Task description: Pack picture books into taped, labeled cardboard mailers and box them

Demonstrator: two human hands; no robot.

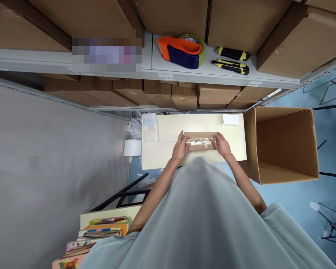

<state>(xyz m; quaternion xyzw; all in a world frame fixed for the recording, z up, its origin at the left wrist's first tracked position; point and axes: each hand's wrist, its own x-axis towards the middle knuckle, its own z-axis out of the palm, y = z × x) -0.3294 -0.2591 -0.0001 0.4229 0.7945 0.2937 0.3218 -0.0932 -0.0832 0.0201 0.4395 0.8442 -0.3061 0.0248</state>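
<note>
A small, flat cardboard box (201,135) lies on the pale table (168,160) right in front of me. A shiny strip of clear packing tape (199,142) runs lengthwise along its top. My left hand (181,146) grips the box's left end, with the thumb near the tape. At the opposite end, my right hand (222,145) holds the box in the same way, its fingers at the far corner and its thumb on top. The undersides of both hands are hidden.
A white box (230,119) and a clear plastic packet (150,127) lie on the table. A large open carton (287,145) stands at right. The shelf (154,67) above bears cartons, an orange tape dispenser (180,50) and two utility knives (232,61). Books (106,229) are stacked at lower left.
</note>
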